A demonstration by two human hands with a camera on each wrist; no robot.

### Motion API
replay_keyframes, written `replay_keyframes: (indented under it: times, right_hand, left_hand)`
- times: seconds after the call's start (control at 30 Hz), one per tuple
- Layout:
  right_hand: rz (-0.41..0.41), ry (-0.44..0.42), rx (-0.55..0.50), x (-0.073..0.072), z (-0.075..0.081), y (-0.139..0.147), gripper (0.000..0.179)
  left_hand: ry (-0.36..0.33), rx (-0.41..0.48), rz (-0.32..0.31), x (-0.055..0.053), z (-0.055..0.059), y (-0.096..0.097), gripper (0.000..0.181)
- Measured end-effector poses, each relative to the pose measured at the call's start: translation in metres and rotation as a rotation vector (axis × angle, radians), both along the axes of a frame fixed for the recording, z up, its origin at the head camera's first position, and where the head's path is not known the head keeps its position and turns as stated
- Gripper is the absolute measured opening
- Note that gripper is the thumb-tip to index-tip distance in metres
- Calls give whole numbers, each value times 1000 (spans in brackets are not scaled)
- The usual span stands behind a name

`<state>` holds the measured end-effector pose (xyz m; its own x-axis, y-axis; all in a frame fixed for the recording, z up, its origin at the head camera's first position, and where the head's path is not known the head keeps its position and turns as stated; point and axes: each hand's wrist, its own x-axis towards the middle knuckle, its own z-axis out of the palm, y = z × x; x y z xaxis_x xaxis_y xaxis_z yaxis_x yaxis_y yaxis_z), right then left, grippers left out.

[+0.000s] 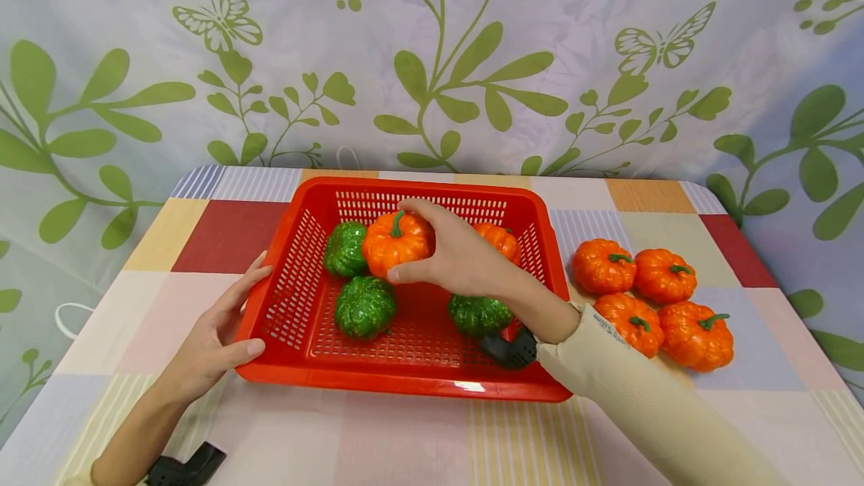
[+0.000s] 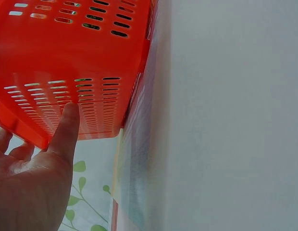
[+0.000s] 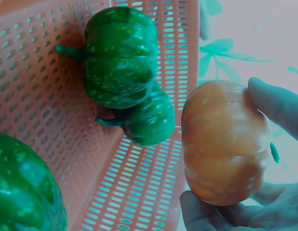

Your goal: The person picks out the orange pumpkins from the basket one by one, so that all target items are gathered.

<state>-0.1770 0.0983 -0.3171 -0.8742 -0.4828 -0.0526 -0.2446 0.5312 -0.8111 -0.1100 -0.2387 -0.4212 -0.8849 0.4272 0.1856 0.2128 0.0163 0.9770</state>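
Observation:
A small orange pumpkin (image 1: 394,244) with a green stem is gripped between the thumb and fingers of my right hand (image 1: 454,252), over the red perforated basket (image 1: 405,388). Two green pumpkins, one at the back (image 1: 346,249) and one nearer (image 1: 365,307), sit in the basket's left part. A third green pumpkin (image 1: 479,315) lies below my right forearm. Another orange pumpkin (image 1: 498,241), partly hidden by the right hand, sits at the basket's back right. My left hand (image 1: 214,332) touches the basket's left side, thumb straight and fingers at the rim.
Several orange pumpkins (image 1: 664,276) stand grouped on the checkered tablecloth (image 1: 398,437), right of the basket. A leaf-patterned curtain (image 1: 378,58) hangs behind the table. Black wrist devices show at the right wrist (image 1: 511,349) and left wrist (image 1: 187,466).

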Motion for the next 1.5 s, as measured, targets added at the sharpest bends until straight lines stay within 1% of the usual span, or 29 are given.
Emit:
replay_keyframes:
  times: [0.13,0.3,0.53,0.6,0.7,0.83,0.93,1.03,1.2,1.27,1.43,1.5]
  right_hand:
    - [-23,-17,1,8,6,2,81]
    - [-34,-27,-60,19,11,8,76]
    - [-49,22,-54,34,16,24,74]
    - [-46,30,-73,38,18,29,72]
    - [-46,26,-102,45,21,38,71]
    - [-57,27,-112,56,23,49,75]
    - [-52,34,-130,63,23,54,75]
    - [-43,38,-148,71,22,57,72]
    - [-71,-26,-162,88,21,59,71]
    - [-86,-31,-165,93,20,60,71]
    - [-105,36,-131,100,16,68,70]
    - [-107,48,-121,102,14,73,68]
  left_hand:
    - [3,-13,6,0,-1,0,83]
    - [-6,-19,10,0,-1,-1,83]
    - [-3,-10,8,-1,0,-1,83]
    - [-2,-8,7,-1,1,0,83]
    - [5,-16,8,-2,0,0,83]
    - [4,-18,7,-1,-1,-1,84]
    - [-5,-20,12,-1,0,-1,85]
    - [-1,-7,9,-1,1,0,85]
    - [6,-14,10,-1,-1,-1,85]
    - [3,-19,14,0,0,-1,85]
    - [4,-9,10,0,-1,0,84]
    - [5,0,3,-1,-1,0,84]
